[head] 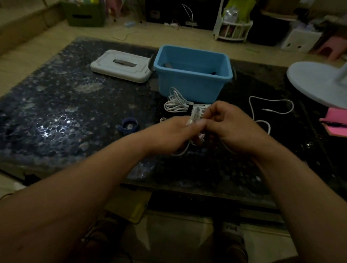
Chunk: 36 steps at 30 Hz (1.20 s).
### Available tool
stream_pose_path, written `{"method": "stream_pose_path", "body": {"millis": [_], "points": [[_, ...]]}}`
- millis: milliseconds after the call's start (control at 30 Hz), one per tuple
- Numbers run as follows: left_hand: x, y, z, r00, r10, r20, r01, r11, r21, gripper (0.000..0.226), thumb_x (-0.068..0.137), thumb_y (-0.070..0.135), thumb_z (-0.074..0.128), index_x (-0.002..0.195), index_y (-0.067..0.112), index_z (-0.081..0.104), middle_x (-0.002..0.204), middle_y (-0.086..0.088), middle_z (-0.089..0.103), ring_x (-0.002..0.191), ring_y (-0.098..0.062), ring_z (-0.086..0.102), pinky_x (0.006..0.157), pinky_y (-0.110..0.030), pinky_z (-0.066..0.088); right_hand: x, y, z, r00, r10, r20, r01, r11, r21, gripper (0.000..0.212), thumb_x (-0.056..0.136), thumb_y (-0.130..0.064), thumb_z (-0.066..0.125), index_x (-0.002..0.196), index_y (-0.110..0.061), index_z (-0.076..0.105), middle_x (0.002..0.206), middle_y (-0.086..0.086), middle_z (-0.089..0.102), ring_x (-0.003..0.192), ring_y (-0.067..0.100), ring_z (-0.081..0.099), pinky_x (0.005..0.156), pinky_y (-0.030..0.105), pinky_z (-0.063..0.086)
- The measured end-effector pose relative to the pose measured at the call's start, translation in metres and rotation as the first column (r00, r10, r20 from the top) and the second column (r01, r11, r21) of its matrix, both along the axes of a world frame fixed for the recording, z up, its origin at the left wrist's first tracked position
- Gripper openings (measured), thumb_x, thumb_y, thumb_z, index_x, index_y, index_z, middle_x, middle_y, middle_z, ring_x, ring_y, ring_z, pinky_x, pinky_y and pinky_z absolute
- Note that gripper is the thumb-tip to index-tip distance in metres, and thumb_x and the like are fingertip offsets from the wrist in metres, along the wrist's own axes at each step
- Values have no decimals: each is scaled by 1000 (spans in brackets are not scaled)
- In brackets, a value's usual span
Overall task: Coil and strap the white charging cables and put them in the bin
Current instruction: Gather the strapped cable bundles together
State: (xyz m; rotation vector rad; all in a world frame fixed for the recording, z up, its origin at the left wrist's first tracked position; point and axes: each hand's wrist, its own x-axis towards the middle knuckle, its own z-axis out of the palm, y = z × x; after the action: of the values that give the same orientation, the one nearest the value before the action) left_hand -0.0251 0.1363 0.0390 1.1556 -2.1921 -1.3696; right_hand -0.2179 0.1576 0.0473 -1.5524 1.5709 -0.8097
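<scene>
My left hand [174, 133] and my right hand [231, 127] meet above the middle of the dark table, both closed on a white charging cable [195, 116] bunched between the fingers. A loop of it hangs below my hands. Behind them a coiled white cable bundle [176, 104] with a dark strap lies against the front of the blue bin [192, 80]. A loose white cable [271, 111] trails across the table to the right. The bin stands open with dark items inside.
The bin's white lid [121, 65] lies to its left. A dark blue roll of strap tape [129, 126] sits left of my hands. A white lamp base [323, 85] and a pink notebook [340, 123] occupy the right edge.
</scene>
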Motion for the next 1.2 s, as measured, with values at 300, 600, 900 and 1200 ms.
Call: {"method": "stream_pose_path", "body": {"millis": [300,600,900,1200], "points": [[-3,0,-12,996,-85,31,86,996,-24,27,112,34,47,106,12,61,73,5,58,63,-8,53,62,-27,46,-8,3,7,987,24,156,-31,999,45,13,97,-8,72,106,-6,62,84,23,71,65,21,62,61,33,52],[0,-6,-7,987,161,-8,-161,983,-91,45,109,50,45,76,25,62,58,12,55,51,-5,46,60,-33,36,-21,4,25,981,144,-132,-135,988,78,13,101,-26,70,112,-22,73,92,4,79,74,14,71,67,27,55],[3,-23,-18,613,695,-376,-311,650,694,45,104,57,52,75,26,37,66,1,20,51,-11,17,45,-23,13,-14,4,19,974,-89,-210,61,988,-139,25,106,-34,57,98,-26,79,82,-8,70,71,-2,61,63,22,43],[-9,-19,-23,678,569,-466,-113,707,698,65,75,78,73,90,18,52,68,-2,39,54,-14,32,41,-23,26,38,9,1,878,56,-475,-109,990,-86,28,102,-43,52,83,-26,64,80,-8,65,76,16,63,67,36,51]]}}
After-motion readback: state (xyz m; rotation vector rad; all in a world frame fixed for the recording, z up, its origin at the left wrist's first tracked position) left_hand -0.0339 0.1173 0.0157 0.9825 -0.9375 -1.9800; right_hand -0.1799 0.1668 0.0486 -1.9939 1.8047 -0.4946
